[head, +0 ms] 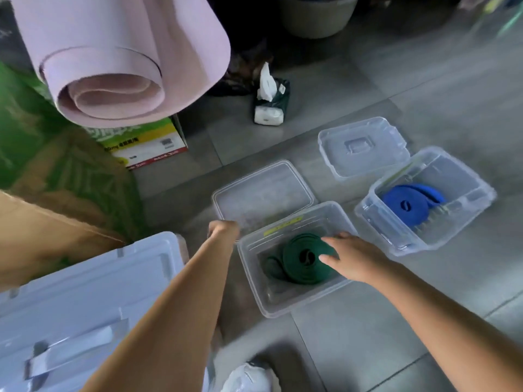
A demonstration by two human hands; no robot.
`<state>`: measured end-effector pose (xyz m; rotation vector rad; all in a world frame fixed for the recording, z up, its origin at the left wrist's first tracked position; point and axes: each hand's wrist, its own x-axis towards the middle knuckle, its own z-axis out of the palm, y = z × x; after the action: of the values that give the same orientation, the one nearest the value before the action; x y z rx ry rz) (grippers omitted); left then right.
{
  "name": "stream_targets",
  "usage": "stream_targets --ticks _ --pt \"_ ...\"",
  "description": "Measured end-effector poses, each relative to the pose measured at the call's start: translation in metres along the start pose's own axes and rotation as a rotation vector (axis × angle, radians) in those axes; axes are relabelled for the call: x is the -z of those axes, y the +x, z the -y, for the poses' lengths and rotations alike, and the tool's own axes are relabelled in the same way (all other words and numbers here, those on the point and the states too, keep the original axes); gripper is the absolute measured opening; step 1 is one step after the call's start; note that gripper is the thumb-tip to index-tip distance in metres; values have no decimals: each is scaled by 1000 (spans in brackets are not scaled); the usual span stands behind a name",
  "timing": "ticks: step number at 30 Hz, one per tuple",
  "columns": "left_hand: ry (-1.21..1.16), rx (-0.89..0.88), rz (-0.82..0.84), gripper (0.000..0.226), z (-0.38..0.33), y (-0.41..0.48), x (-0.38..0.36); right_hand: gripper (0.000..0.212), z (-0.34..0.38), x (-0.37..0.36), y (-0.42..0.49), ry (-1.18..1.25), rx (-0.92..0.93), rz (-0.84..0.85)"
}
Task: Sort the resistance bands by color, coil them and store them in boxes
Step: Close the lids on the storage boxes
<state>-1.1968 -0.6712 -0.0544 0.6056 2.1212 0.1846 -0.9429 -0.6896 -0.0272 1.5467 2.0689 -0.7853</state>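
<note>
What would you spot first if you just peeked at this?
Probably the big pink rolled-up mat at the top left. Then the bright coils: a green band in the near clear box, under the right hand, and a blue band in the right box.

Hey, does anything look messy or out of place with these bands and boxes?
Only the green band: a loose loop trails from the left of its coil in the near box. Nothing else stands out.

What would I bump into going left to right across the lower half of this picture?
White bin → left hand → green band → blue band.
</note>
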Motion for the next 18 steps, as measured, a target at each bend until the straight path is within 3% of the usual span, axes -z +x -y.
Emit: stream_targets --ticks 2,5,8,13,16,18 --pt "-275 152 1 41 10 20 -9 57 -1 -7 3 28 15 -22" --pt "-327 274 -12 19 24 35 -24 55 -3 -15 9 116 47 -75" --pt "-398 256 -97 4 34 49 -33 54 -2 -21 13 242 77 -107" --pt "-742 100 -80 4 17 46 -26 50 -7 -23 11 336 70 -208" --pt "-894 -9 -83 11 -14 36 -14 51 -9 -17 12 382 47 -339" --pt "-920 -89 -81 33 -34 20 1 58 -9 -6 11 393 23 -464"
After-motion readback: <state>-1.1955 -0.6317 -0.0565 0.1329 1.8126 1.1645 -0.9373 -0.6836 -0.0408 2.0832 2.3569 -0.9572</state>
